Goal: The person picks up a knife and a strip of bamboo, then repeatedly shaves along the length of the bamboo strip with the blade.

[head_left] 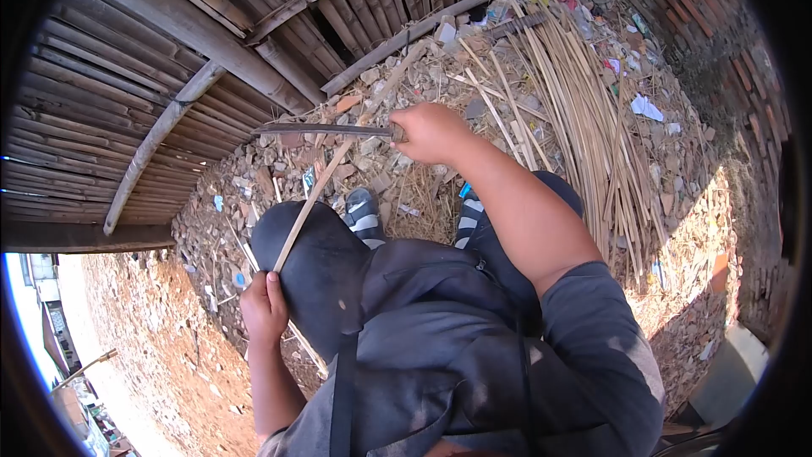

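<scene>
My right hand (pixel 430 134) is closed around the handle of a long dark-bladed knife (pixel 326 129), whose blade points left across the view. In my left hand (pixel 265 306), beside my bent knee, is a pale bamboo strip (pixel 309 201), gripped between thumb and fingers. The strip slants up over the knee, and its upper part meets the blade in this view. More thin strips (pixel 303 340) lie below and beside my left hand, partly hidden by the leg.
A large pile of split bamboo strips (pixel 584 131) lies on the right over rubble and litter. A bamboo slat wall (pixel 127 59) rises on the left and ahead, with a brick wall (pixel 677 0) at right. My sandalled feet (pixel 364 213) rest on the stony ground.
</scene>
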{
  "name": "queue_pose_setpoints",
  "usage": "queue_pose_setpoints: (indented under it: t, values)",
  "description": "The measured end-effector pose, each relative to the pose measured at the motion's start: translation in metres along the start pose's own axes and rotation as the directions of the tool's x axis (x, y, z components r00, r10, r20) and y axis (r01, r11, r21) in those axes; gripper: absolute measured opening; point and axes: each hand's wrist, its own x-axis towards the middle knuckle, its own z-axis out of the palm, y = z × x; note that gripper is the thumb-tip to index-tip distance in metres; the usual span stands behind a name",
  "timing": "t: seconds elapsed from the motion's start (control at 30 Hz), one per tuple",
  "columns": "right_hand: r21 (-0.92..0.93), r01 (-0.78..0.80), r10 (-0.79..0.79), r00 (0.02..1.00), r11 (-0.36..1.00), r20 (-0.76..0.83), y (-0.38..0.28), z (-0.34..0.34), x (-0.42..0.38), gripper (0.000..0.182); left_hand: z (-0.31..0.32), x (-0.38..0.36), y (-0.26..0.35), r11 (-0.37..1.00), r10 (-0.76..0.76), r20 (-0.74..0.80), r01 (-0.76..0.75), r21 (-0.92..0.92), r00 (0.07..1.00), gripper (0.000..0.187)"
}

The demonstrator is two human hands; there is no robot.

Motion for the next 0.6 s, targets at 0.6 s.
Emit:
queue_pose_setpoints:
  t: [0.6]
  values:
    - [0.031, 0.086, -0.084, 0.994, 0.996, -0.067, -0.014, 0.007, -0.005, 0.034, 0.004, 0.002, -0.01, 0.984, -0.071, 0.03, 0.075, -0.165, 0.997, 0.041]
